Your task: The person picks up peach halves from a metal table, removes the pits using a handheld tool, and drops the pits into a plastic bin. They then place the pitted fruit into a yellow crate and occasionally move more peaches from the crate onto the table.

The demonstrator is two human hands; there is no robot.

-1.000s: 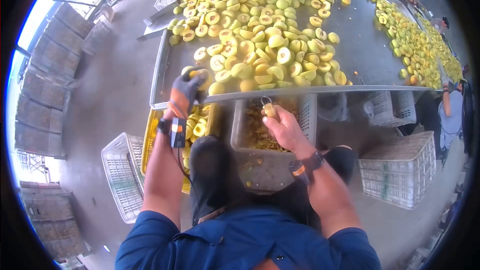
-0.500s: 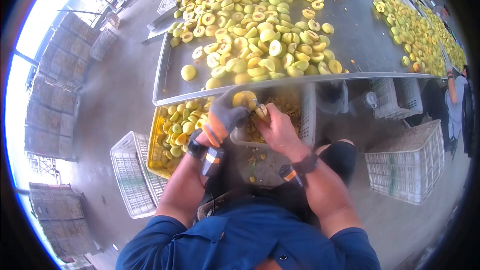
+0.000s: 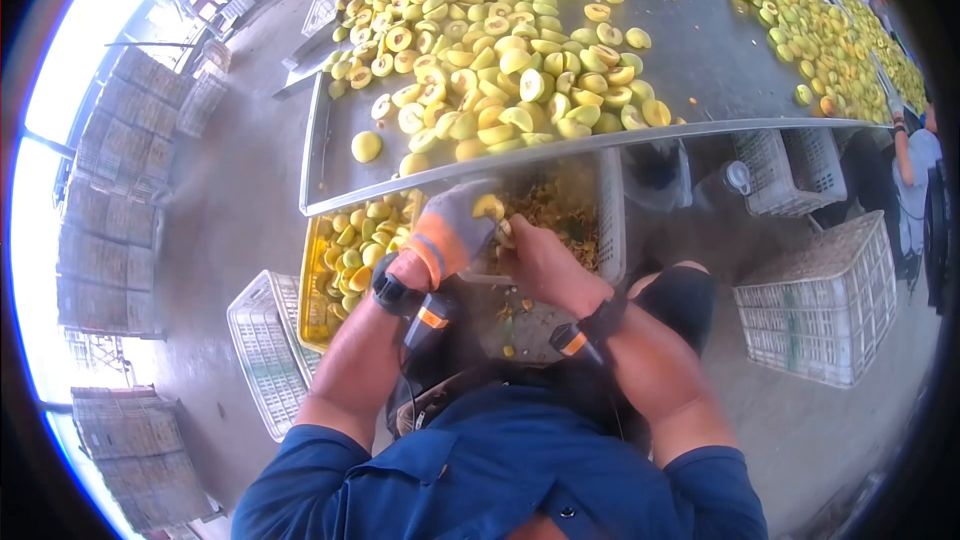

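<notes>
Two hands meet over the grey crate [image 3: 590, 230] of pits just below the bench [image 3: 700, 60] edge. The gloved left hand [image 3: 455, 230] is curled around a yellow fruit half [image 3: 489, 206], gripping it above the crate's near-left corner. The bare right hand [image 3: 535, 260] is closed right beside it, touching the fruit; what it holds is hidden. Left of the crate sits a yellow bin [image 3: 312, 290] of fruit. Beyond the crate, cut fruit halves [image 3: 500, 60] cover the bench.
</notes>
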